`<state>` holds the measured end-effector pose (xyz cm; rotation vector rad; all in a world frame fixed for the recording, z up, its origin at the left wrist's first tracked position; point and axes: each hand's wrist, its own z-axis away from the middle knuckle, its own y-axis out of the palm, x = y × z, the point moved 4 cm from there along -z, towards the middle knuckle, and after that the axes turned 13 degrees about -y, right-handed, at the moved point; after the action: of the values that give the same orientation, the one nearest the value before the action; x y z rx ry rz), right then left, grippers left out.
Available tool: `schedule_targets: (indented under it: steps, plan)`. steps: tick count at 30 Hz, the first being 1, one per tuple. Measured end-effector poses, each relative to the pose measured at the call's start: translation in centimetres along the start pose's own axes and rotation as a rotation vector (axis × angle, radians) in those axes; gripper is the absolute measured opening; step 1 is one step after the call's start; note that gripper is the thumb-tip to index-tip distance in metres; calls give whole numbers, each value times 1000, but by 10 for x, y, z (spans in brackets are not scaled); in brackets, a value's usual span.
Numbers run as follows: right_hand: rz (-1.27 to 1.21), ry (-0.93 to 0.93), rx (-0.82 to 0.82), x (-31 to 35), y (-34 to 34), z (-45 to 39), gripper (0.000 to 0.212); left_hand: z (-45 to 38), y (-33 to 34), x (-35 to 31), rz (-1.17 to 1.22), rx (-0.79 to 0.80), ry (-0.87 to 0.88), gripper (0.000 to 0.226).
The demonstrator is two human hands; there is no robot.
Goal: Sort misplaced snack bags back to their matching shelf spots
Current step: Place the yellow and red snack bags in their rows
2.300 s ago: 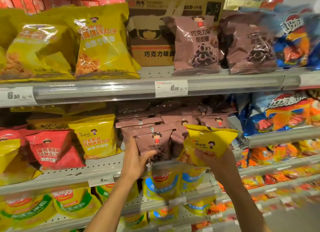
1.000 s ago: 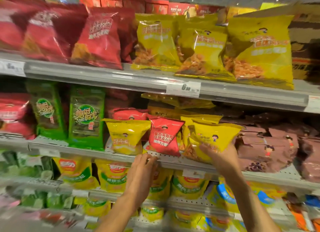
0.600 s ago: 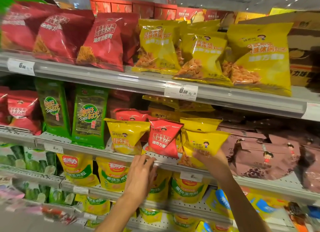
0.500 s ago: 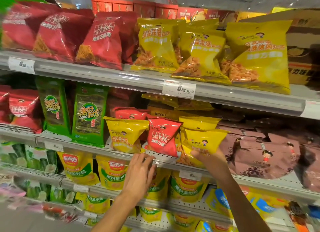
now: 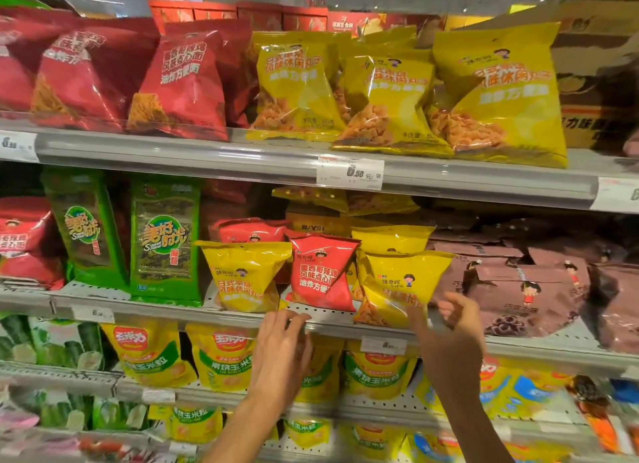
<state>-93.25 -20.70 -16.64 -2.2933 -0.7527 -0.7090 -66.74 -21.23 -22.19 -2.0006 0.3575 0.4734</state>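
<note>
A small yellow snack bag (image 5: 397,283) stands on the middle shelf (image 5: 325,315), in front of another yellow bag (image 5: 392,239). A red bag (image 5: 321,272) is at its left and brown bags (image 5: 518,293) are at its right. My right hand (image 5: 453,331) hovers at the yellow bag's lower right corner with fingers spread and loose; only the thumb is near the bag. My left hand (image 5: 280,345) rests its fingertips on the shelf's front edge below the red bag and holds nothing.
A second small yellow bag (image 5: 242,276) stands left of the red bag, and green seaweed packs (image 5: 162,245) are further left. The upper shelf carries large red bags (image 5: 179,82) and yellow bags (image 5: 383,99). Yellow corn-snack bags (image 5: 224,355) fill the shelf below.
My right hand carried the yellow bag left from the brown bags, set it by the red bag and has now loosened off it. My left hand stayed on the shelf edge.
</note>
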Motion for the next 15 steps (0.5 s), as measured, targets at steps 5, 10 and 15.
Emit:
schedule_targets:
  steps: [5, 10, 15]
  plan:
    - [-67, -14, -124, 45, 29, 23, 31, -2, -17, 14, 267, 23, 61, 21]
    - [-44, -61, -2, 82, 96, 27, 28, -21, -52, 61, 496, -178, -70, 27]
    - [-99, 55, 176, 83, 146, 16, 71, -59, -69, 107, 625, -221, -311, 69]
